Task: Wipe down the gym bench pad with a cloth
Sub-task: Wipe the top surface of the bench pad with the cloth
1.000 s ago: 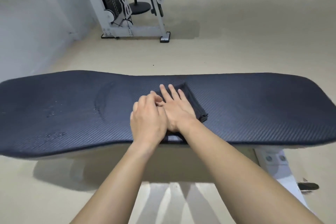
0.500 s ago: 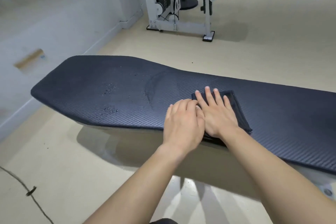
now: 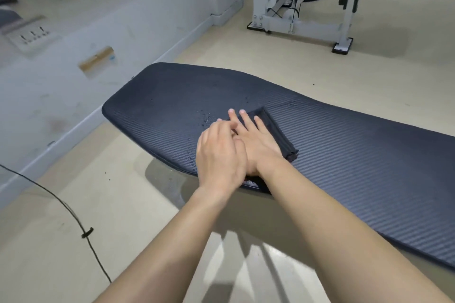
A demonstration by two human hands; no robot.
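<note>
Both hands flat on the bench pad [image 3: 344,155], stacked on a folded dark cloth [image 3: 275,130].

Right hand [image 3: 256,145]: palm down on the cloth, fingers [image 3: 246,120] straight and slightly spread, tips reaching past the cloth's far edge onto the pad. No grip here, nothing pinched, just open-palm pressure.

Left hand [image 3: 221,155]: palm down, lying partly over the right hand's thumb side, its fingers overlapping the right's. Also open, fingers loosely together, pinching nothing.

Cloth location: on the pad near its front edge, toward the pad's left end. Only its right strip shows beside the right hand, folded in layers; the rest is hidden under the hands.

Pad: dark, ribbed texture, runs from upper left to lower right. Small water droplets [image 3: 205,117] on the surface just left of the fingertips, a few more near the front edge by the left hand.

Surroundings: beige floor [image 3: 270,61], white wall with baseboard on the left, black cable [image 3: 73,219] lying on the floor lower left, white weight machine [image 3: 295,12] well apart behind the pad.
</note>
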